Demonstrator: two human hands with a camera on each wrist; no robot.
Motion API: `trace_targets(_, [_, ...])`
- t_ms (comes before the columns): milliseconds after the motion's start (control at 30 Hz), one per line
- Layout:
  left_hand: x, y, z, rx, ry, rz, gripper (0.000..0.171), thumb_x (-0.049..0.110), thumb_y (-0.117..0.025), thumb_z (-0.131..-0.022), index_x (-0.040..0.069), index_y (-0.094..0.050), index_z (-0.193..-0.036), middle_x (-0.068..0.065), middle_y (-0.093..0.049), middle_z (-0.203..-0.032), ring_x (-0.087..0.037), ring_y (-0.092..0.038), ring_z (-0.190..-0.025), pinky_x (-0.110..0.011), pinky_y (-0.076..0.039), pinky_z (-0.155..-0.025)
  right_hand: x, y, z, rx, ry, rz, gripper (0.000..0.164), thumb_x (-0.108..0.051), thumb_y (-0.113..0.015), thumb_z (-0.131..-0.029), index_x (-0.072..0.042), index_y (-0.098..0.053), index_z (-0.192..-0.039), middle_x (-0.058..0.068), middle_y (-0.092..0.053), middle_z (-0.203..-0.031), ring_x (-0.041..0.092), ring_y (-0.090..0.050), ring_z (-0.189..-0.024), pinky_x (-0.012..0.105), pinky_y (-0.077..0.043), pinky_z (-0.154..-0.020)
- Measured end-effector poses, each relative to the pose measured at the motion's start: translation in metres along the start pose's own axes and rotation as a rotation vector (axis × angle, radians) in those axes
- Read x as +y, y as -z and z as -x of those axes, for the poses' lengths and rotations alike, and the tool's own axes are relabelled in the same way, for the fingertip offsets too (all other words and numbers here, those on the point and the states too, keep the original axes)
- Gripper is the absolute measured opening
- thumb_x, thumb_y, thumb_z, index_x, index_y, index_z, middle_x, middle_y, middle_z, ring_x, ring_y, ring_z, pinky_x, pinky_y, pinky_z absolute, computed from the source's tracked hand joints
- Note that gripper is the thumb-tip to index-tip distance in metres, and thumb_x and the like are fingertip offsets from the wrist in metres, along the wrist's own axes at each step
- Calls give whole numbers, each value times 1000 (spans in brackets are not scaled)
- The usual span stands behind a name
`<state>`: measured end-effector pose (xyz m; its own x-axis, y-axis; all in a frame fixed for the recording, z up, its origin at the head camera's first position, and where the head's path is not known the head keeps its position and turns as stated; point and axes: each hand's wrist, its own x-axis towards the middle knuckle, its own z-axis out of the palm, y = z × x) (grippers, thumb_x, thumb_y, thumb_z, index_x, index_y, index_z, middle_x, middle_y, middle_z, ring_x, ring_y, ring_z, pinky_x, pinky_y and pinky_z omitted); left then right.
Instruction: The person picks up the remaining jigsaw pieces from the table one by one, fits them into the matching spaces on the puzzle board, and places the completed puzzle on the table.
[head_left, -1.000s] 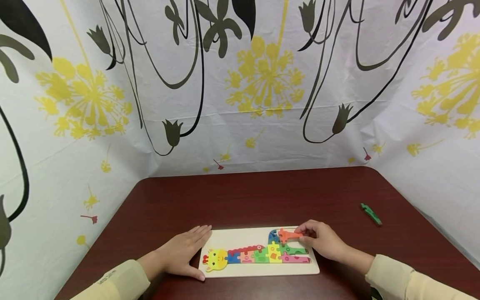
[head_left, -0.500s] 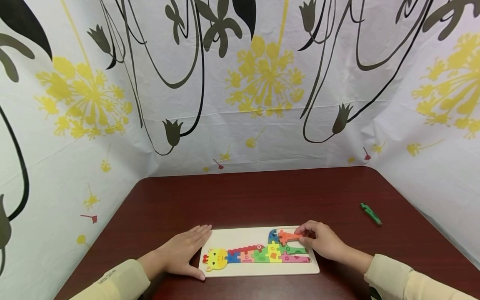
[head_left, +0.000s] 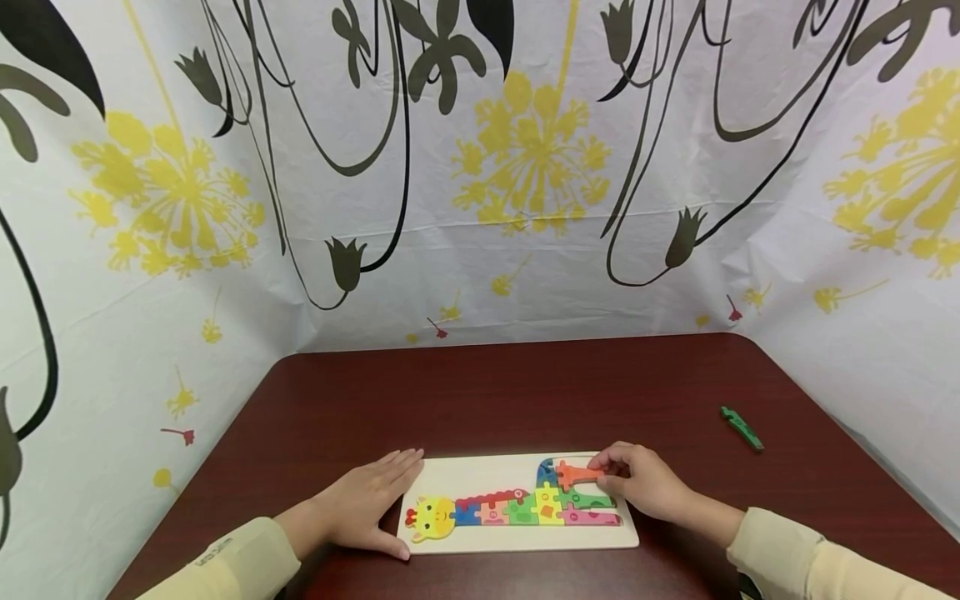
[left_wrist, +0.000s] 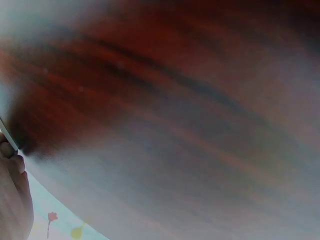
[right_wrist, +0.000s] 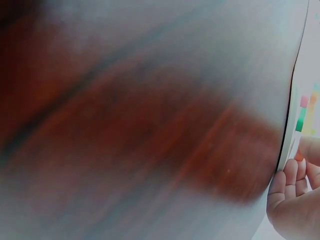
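Note:
A pale giraffe puzzle board (head_left: pixel 480 472) lies near the front of the table. My left hand (head_left: pixel 375 502) rests at its left end, fingers straight along the edge and thumb spread to the near corner. At the board's far right corner, my right hand (head_left: pixel 647 482) pinches the end of an orange leg-shaped puzzle piece (head_left: pixel 572 475) between thumb and fingers. That piece's knobbed end meets the blue curved piece (head_left: pixel 547 472). The yellow giraffe head (head_left: pixel 432 520), several coloured body pieces, a green leg (head_left: pixel 587 500) and a pink leg (head_left: pixel 591 517) sit in the board.
A narrow green piece (head_left: pixel 742 428) lies apart on the dark red-brown table (head_left: pixel 480 400), toward the back right. Patterned white fabric (head_left: pixel 420 192) hangs behind the table and along both sides. Both wrist views show mostly blurred tabletop.
The orange piece has shifted very slightly and lies a little lower against the blue piece. Both hands stay almost where they were.

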<state>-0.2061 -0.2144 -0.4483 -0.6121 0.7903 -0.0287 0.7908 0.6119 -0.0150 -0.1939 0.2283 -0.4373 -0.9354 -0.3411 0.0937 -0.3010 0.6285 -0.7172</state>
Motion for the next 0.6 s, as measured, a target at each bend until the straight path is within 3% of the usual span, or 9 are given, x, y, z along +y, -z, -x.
trace_targets(600, [-1,0,0,-5,6,9,113,85,-40,-78,4,-23,-154,-12,-22,-159,-26,-22,-144,-43,-26,-113,0,-1,0,-4,11,-5,9,-3,-71,-87,-10,-71,-93,-1,-58,-87,14,-52,-76,25,-46,-63])
